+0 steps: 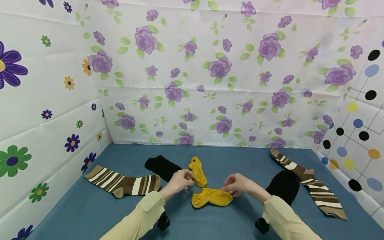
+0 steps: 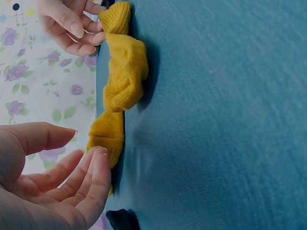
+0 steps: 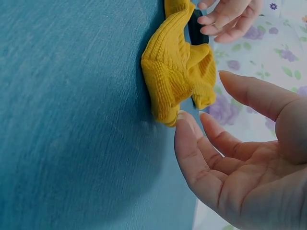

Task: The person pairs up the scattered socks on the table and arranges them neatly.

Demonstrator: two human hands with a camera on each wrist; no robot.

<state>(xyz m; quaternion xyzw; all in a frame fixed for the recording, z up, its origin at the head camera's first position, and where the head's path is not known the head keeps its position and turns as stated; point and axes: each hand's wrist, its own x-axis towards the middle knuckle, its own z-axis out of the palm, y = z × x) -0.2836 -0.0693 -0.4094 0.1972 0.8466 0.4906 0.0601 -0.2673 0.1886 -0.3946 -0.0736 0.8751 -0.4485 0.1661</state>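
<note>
Two mustard-yellow ankle socks lie in the middle of the table. The nearer sock (image 1: 213, 197) stretches sideways, slightly rumpled, while the farther sock (image 1: 198, 173) points away behind its left end. My left hand (image 1: 181, 180) hovers beside the farther sock, thumb apart from loosely bent fingers; in the left wrist view its fingertips (image 2: 100, 152) overlap that sock. At the right end of the nearer sock is my right hand (image 1: 238, 184). Its thumb and fingers stand apart, with fingertips (image 3: 184, 117) right at the sock's edge in the right wrist view.
On the left lie a brown-and-white striped sock (image 1: 126, 181) and a black sock (image 1: 163, 168). Another black sock (image 1: 283, 186) and a second striped sock (image 1: 319, 191) lie on the right. Patterned cloth walls (image 1: 192, 73) enclose the blue table (image 1: 210, 226).
</note>
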